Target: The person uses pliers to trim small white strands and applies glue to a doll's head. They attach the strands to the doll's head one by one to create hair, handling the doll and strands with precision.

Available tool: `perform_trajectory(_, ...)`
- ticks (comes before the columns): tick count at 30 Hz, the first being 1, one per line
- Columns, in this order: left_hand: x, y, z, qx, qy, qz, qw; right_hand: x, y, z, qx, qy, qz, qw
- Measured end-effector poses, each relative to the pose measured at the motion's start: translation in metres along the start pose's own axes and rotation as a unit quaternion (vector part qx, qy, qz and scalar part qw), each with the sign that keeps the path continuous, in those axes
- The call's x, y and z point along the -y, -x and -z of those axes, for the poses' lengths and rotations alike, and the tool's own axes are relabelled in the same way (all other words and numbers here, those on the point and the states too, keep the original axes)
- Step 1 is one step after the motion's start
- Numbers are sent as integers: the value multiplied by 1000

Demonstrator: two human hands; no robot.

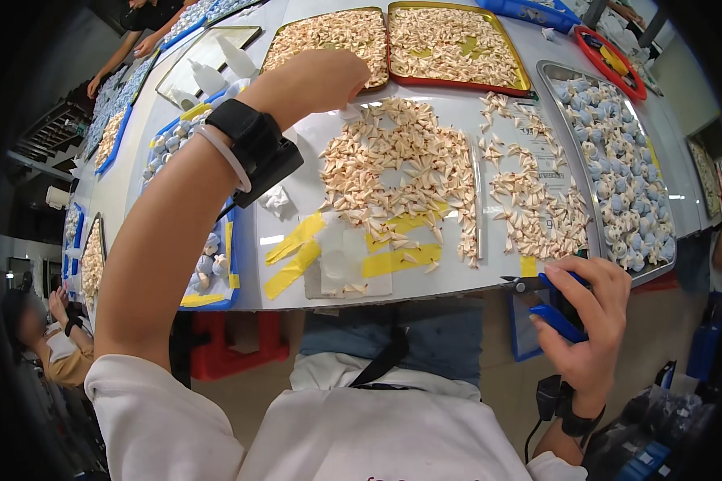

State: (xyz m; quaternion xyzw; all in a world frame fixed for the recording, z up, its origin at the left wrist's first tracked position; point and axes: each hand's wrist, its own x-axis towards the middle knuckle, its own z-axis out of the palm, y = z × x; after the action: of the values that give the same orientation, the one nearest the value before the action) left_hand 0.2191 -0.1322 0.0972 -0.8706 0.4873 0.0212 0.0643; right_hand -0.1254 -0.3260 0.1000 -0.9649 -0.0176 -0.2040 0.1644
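My right hand (590,321) grips small blue-handled cutting pliers (560,322) at the table's front edge. The handles stand apart, and the metal jaws point left. My left arm reaches far across the table. At its end my left hand (329,78) is curled, palm down, above the far left of a loose pile of small cream, pointed pieces with reddish tips (401,160). A whitish bit shows under its fingers, but the fingertips are hidden. A second group of these pieces (537,200) lies right of a clear strip (479,192).
Two trays of cream pieces (329,36) (457,44) stand at the back. A metal tray (547,76) with pale blue and cream pieces is at right, near a red basket (642,84). White squeeze bottles (207,78), yellow tape (293,268) and crumpled tissue (275,200) lie left. Other people sit leftward.
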Motion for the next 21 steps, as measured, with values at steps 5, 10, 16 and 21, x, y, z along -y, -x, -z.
perform_trajectory(5, -10, 12, 30, -42, 42, 2, 998, -5, 3, 4, -12, 4, -13, 1000)
perform_trajectory(10, -33, 76, 78, -111, 337, 41, 934, -1, 0, 8, -49, -46, -23, 997)
perform_trajectory(16, -141, 146, 73, -109, 591, 95, 793, 24, -14, 12, -73, -175, 32, 981)
perform_trajectory(21, -181, 163, 42, -128, 768, 159, 607, 35, -14, -3, -66, -129, 90, 985)
